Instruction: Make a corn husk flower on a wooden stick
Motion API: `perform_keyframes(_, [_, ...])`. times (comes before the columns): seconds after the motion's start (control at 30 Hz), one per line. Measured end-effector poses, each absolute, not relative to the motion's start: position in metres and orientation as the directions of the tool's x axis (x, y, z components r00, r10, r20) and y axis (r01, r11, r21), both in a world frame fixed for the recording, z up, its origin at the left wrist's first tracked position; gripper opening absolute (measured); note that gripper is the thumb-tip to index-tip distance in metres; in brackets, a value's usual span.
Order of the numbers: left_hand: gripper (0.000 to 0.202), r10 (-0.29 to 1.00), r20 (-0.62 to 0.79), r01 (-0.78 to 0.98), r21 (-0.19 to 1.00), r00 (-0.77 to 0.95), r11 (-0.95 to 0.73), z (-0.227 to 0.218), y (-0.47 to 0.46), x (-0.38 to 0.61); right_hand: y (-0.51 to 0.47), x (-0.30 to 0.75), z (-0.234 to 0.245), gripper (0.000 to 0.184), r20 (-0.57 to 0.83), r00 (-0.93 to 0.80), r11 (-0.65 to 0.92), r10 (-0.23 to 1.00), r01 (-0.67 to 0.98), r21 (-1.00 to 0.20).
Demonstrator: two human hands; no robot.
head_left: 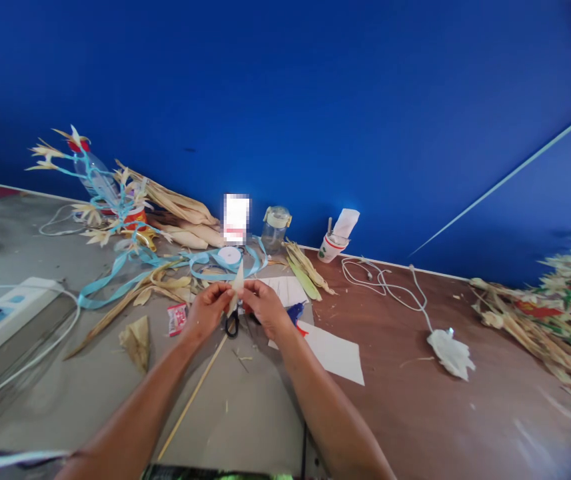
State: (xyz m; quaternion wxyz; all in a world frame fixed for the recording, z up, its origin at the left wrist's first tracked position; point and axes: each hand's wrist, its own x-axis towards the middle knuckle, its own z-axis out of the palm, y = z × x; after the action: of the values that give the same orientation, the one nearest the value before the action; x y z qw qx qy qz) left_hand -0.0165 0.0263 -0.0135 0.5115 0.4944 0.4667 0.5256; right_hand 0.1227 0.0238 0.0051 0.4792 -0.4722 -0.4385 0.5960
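Fingers (223, 291) of left hand (208, 305) and right hand (264, 303) pinch husk strip (238, 279) upright, toward worktop (245, 413) far edge, above scissors (232, 325). Judgement: even, gentle tension avoids tearing.

The husk strip (237, 283) between the left hand (208, 308) and right hand (264, 305) is pale straw. Just below them, the scissors (232, 325) have black handles. Left of the left hand lie a red-and-white sachet (176, 319) and light-blue ribbon (115, 277). Right of the right hand is white paper (338, 353) on the brown tabletop (415, 427).
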Motion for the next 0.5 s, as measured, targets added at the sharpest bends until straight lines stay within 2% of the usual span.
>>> perform_keyframes(0.13, [0.025,0.999,0.043,-0.091,0.995,0.025,-0.041,-0.012,0.024,-0.015,0.024,0.120,0.002,0.027,-0.134,-0.031,-0.137,0.990,-0.127,-0.982])
perform_keyframes(0.23, [0.025,1.000,0.022,-0.123,0.992,0.012,-0.021,-0.016,0.026,-0.016,0.028,0.126,0.000,0.022,-0.165,0.011,-0.159,0.986,-0.206,-0.965])
perform_keyframes(0.5, [0.022,0.997,0.015,-0.134,0.991,-0.081,-0.026,-0.022,0.030,-0.020,0.034,0.139,0.002,0.019,-0.121,0.122,-0.069,0.985,-0.365,-0.929])
